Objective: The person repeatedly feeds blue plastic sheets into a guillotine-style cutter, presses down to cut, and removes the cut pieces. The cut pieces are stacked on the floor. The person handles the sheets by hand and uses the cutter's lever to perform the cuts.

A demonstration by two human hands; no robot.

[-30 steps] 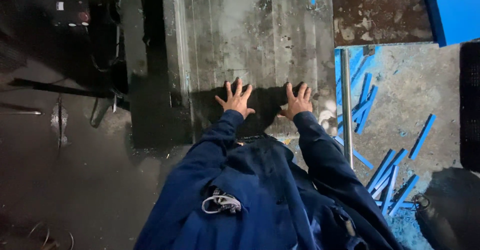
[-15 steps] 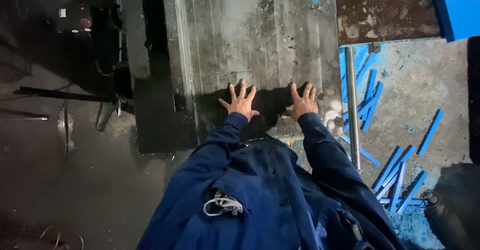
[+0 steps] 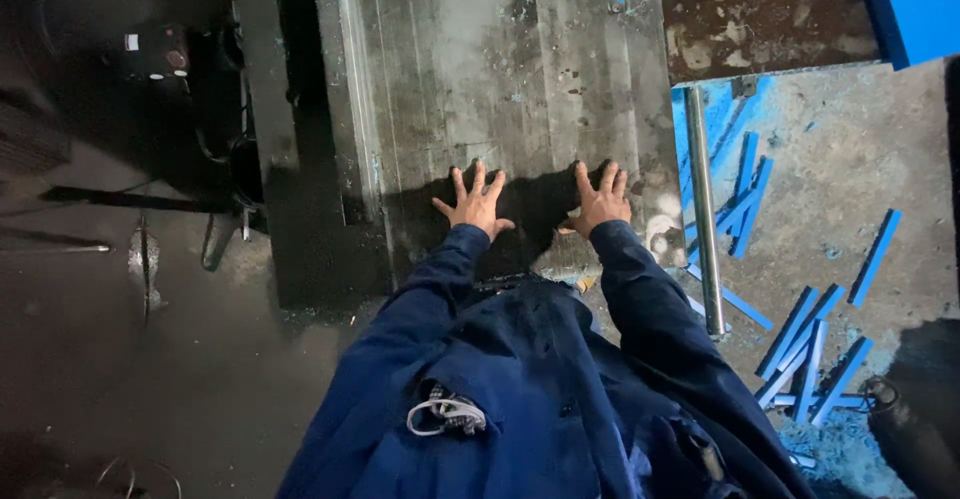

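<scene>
Both hands press flat on the near end of a worn grey steel slab point(image 3: 500, 79); left hand point(image 3: 475, 204) and right hand point(image 3: 600, 202) lie palm-down, fingers spread, gripping nothing, about level with each other; the slab runs lengthwise straight away from the person, its near edge just ahead of the blue-sleeved arms; neither hand is clearly nearer. To the right, apart from the slab, a metal rod point(image 3: 703, 209) lies parallel on a blue-stained surface among scattered blue strips point(image 3: 815, 344); no container shows, though the dark left side is hard to read.
</scene>
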